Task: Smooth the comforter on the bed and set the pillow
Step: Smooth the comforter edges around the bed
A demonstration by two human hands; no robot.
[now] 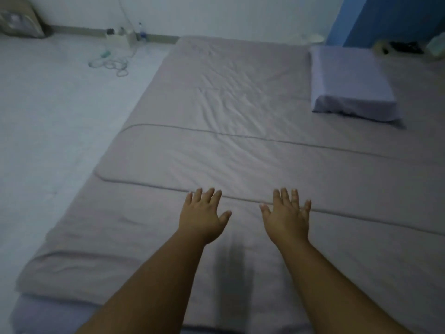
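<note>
A greyish-pink comforter [216, 150] lies spread over a low mattress, folded into flat layers with piped edges running across it. Fine wrinkles mark its middle. My left hand [202, 215] and my right hand [287, 216] reach out side by side over its near part, palms down, fingers straight and spread, fingertips at the piped edge of the upper layer. Neither hand holds anything. A lavender pillow [349, 85] lies flat at the far right of the bed.
A pale floor [55, 131] runs along the bed's left side. A coiled cable [113, 65], a power strip and a small bottle [142, 32] lie by the far wall. A blue wall [390, 18] rises at the right, with dark items below it.
</note>
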